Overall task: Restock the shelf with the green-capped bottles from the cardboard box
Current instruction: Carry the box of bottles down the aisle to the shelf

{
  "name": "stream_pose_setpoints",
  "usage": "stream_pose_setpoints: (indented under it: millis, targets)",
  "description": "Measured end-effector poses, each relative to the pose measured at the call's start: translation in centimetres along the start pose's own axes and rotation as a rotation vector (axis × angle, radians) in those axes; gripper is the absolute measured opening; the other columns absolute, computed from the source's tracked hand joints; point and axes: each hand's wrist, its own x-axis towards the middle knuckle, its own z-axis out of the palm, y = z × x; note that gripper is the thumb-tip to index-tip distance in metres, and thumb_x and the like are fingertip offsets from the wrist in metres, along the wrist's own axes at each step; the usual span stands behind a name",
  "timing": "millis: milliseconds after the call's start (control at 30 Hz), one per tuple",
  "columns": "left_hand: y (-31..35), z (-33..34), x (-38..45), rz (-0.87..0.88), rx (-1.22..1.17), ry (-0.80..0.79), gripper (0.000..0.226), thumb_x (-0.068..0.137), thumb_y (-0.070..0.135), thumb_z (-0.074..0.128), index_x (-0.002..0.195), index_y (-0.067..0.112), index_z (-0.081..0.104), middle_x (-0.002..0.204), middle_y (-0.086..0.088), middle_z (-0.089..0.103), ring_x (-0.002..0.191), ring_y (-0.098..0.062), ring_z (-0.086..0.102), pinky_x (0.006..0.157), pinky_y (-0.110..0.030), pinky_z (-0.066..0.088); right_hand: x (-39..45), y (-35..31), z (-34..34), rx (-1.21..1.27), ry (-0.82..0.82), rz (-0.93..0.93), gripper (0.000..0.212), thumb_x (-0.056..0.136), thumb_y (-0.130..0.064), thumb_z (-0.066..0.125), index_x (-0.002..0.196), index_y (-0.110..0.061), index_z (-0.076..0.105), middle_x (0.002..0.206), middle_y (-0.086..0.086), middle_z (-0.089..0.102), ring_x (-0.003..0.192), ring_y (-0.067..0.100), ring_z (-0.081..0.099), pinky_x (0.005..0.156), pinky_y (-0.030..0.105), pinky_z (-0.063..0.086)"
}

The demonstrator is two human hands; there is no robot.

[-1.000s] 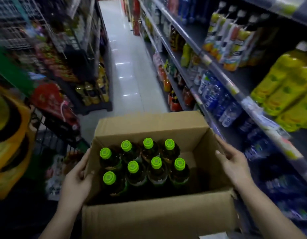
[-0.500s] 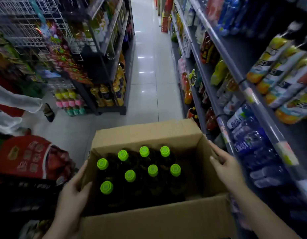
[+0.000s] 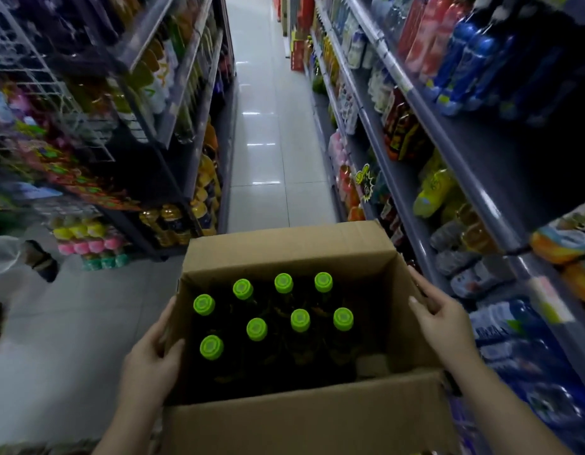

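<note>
Green-capped bottles [image 3: 256, 329], eight of them, sit upright in the cardboard box [image 3: 284, 247] at lower centre; my left hand [image 3: 150, 366] and right hand [image 3: 445, 320] clamp its side walls, fingers curled over the rims, so it rides level; shelf [image 3: 475, 192] along the right is where they'll go, I reckon.

Bright green caps [image 3: 300, 320] on dark bottles, plain brown cardboard box [image 3: 294, 421], pale grey floor tiles [image 3: 268, 126].
</note>
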Motion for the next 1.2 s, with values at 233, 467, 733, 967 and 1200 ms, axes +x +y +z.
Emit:
stream_pose_setpoints:
  millis: [233, 467, 733, 967, 1200]
  targets:
    - [7.0, 1.5, 11.7, -0.031, -0.011, -0.035, 0.074, 0.092, 0.006, 0.056, 0.118, 0.073, 0.041, 0.114, 0.008, 0.069, 0.104, -0.019, 0.065, 0.088, -0.052, 0.054, 10.8, -3.4, 1.9, 0.033, 0.016, 0.032, 0.054, 0.095, -0.008, 0.054, 0.13, -0.049, 0.053, 0.095, -0.004, 0.075, 0.083, 0.044, 0.066, 0.078, 0.062, 0.054]
    - [13.2, 6.1, 21.5, -0.051, -0.014, 0.0, 0.072, 0.093, 0.006, 0.056, 0.116, 0.072, 0.039, 0.113, 0.002, 0.065, 0.093, -0.016, 0.064, 0.075, -0.037, 0.053, 24.8, -5.2, 3.8, 0.025, -0.01, 0.021, 0.054, 0.093, -0.004, 0.055, 0.132, -0.041, 0.054, 0.113, 0.016, 0.07, 0.095, 0.036, 0.067, 0.085, 0.059, 0.053]
    - [18.4, 8.8, 32.0, -0.058, -0.004, -0.007, 0.078, 0.092, 0.0, 0.054, 0.125, 0.069, 0.04, 0.102, 0.008, 0.07, 0.089, -0.011, 0.067, 0.071, -0.032, 0.055, 38.2, -7.9, 5.3, 0.027, -0.048, 0.02, 0.057, 0.093, -0.006, 0.057, 0.127, -0.052, 0.053, 0.115, -0.014, 0.069, 0.099, 0.013, 0.068, 0.088, 0.048, 0.056]
    - [19.7, 10.8, 44.2, -0.035, 0.0, -0.003, 0.079, 0.09, -0.004, 0.056, 0.123, 0.067, 0.044, 0.109, 0.022, 0.066, 0.093, 0.009, 0.065, 0.069, -0.015, 0.054, 48.0, -8.7, 10.0, 0.022, -0.019, 0.063, 0.057, 0.093, -0.006, 0.057, 0.125, -0.054, 0.054, 0.101, -0.028, 0.065, 0.101, 0.027, 0.067, 0.087, 0.051, 0.055]
    - [19.7, 13.8, 57.1, 0.013, 0.069, 0.006, 0.082, 0.088, -0.002, 0.059, 0.129, 0.066, 0.039, 0.11, 0.026, 0.062, 0.092, 0.017, 0.058, 0.06, 0.001, 0.043, 57.6, -7.3, 16.1, 0.07, -0.006, 0.069, 0.056, 0.096, -0.006, 0.052, 0.133, -0.047, 0.05, 0.116, -0.025, 0.063, 0.11, 0.032, 0.063, 0.09, 0.059, 0.051]
